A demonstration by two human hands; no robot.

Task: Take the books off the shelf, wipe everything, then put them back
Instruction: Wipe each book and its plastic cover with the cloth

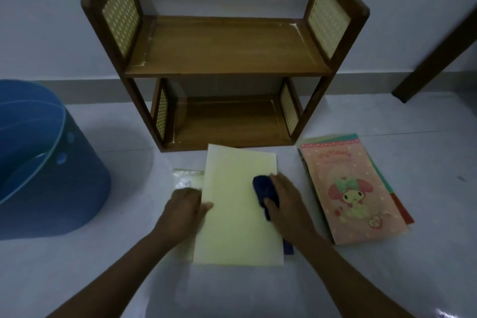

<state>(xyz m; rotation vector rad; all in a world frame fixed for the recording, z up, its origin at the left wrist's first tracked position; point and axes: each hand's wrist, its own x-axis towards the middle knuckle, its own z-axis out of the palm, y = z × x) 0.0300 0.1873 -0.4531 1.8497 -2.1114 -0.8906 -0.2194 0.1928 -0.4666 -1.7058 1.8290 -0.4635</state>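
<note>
From the head camera, a small wooden shelf (pixel 227 54) with two tiers stands in the upper middle of the frame against a pale wall, both of its boards bare, with woven cream panels set into its side frames. Just below it, at the centre of the frame, a pale yellow book (pixel 232 230) lies flat on the light floor, its top edge close to the foot of the shelf. The left hand (pixel 184 208) rests on the book's left edge, fingers curled over it with the thumb lying on the cover, pinning it in place. The right hand (pixel 282 204) sits on the right part of the cover, its fingers closed round a dark blue cloth (pixel 264 190) that is pressed against the book; a further bit of the cloth shows under the wrist at the book's lower right corner. Peeking out from under the book's upper left side, just above the left hand, is a small clear plastic bag (pixel 187 178) (its contents are too blurred to tell). At the right of the frame, just beside the yellow book but apart from it, a stack of books (pixel 356 188) lies on the floor, topped by a pink cover with a cartoon figure, with green and red edges showing beneath. A large blue bucket (pixel 46 160) fills the left edge of the frame, and a dark wooden leg (pixel 436 51) slants down in the upper right.
</note>
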